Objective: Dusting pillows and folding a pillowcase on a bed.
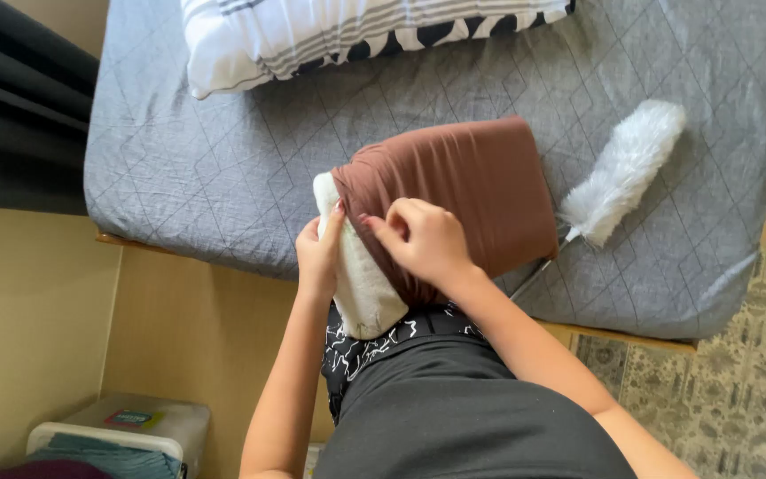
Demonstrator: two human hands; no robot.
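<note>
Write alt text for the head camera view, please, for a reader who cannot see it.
Two bare hands, left hand and right hand, grip the open end of a brown pillowcase around a white pillow at the edge of a grey quilted bed. A white feather duster lies beside it.

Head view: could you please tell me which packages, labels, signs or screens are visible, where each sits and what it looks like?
Label: small rectangular sticker, green with red and yellow patches, on the lid of the storage box.
Storage box: pale, translucent plastic bin with rounded corners, on the floor at bottom left, beside the bed.
No signs or screens are in view.
</note>
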